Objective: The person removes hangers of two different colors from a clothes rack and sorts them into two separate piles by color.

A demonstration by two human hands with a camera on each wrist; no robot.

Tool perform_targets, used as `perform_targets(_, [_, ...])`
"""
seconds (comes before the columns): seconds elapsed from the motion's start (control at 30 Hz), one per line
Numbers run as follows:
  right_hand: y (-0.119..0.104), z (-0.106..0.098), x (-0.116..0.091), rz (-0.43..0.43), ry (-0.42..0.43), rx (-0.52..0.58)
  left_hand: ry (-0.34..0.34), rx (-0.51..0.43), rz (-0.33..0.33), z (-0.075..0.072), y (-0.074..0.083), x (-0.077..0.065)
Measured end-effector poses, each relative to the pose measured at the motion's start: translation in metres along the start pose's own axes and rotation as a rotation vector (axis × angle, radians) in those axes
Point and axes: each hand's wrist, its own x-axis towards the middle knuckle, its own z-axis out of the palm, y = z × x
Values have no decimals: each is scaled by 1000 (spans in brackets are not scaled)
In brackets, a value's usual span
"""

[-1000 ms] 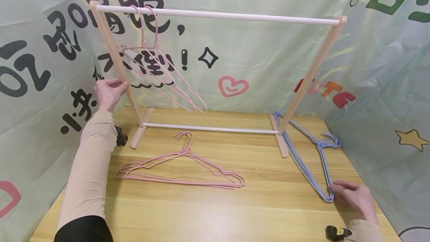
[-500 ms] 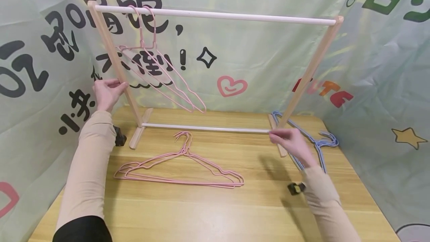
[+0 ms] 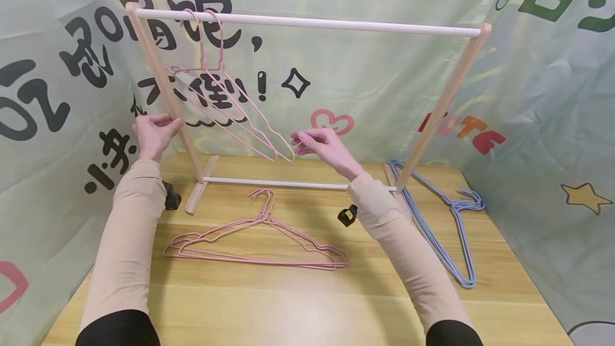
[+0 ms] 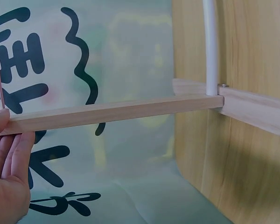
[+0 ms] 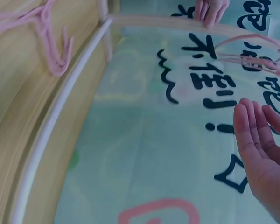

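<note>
My left hand (image 3: 156,135) pinches the left wooden post (image 4: 116,110) of a clothes rack between thumb and fingers. Two pink wire hangers (image 3: 221,41) hang by their hooks from the rack's white top rail (image 3: 336,24), near its left end. My right hand (image 3: 324,148) is raised at the lower right ends of these hangers, fingertips close to the wire. In the right wrist view its fingers (image 5: 252,126) are extended, with nothing between them and the thumb. Several pink hangers (image 3: 266,220) lie stacked on the table in front of the rack.
Several blue hangers (image 3: 462,206) lie on the table (image 3: 288,303) by the rack's right foot. A thin white bottom rail (image 3: 278,182) joins the feet. Printed cloth (image 3: 384,79) encloses the table behind and at both sides.
My right hand has gone from the blue hangers at the right, past the rack's right foot, up and left to the hanging pink hangers. The left hand has stayed on the post.
</note>
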Motion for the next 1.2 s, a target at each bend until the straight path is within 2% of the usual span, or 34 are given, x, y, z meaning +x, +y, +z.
perform_targets(0.27, [-15, 19, 23, 92, -68, 138, -6, -11, -1, -1, -1, 0])
perform_targets(0.5, [-19, 26, 32, 143, -90, 211, -1, -31, 15, 1, -1, 0])
perform_targets(0.9, [-28, 31, 34, 152, -176, 293, 3, -12, 14, 1, -1, 0])
perform_targets(1.0, [-30, 32, 35, 155, -170, 296, 4, -17, 12, 1, -1, 1])
perform_targets(1.2, [-31, 32, 36, 145, -105, 274, 3, -14, 15, 0, 0, 1])
